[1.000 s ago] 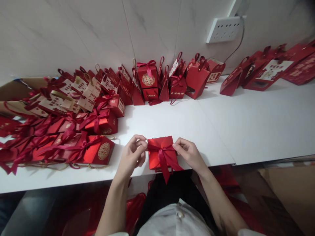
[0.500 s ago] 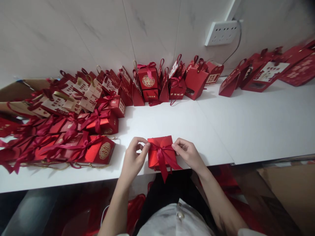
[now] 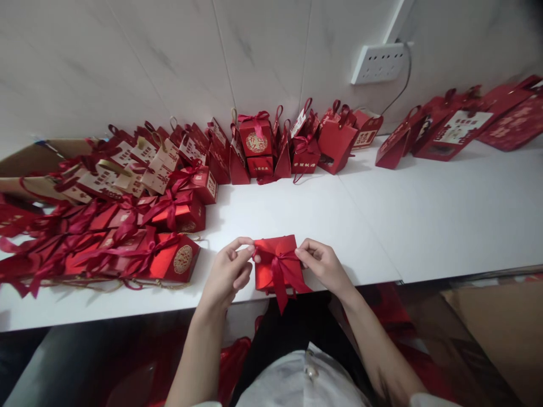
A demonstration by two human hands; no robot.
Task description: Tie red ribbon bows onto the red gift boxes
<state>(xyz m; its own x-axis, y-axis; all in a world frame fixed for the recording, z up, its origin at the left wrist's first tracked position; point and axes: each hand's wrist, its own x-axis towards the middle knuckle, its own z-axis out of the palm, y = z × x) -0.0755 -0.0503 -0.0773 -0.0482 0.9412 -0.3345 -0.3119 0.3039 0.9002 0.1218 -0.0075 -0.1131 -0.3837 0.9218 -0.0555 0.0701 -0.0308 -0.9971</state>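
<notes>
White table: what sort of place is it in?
Likely an indoor packing spot for gifts or favours: rows of red boxes tied with ribbon crowd the white table, and an open cardboard carton stands at the left.

The box [image 3: 264,276] is glossy red, closed and squarish on top, sitting upright just below the centre of the frame. The ribbon [image 3: 280,273], darker red, is tied in a bow on top, loops sideways, tails trailing toward the bottom.
</notes>
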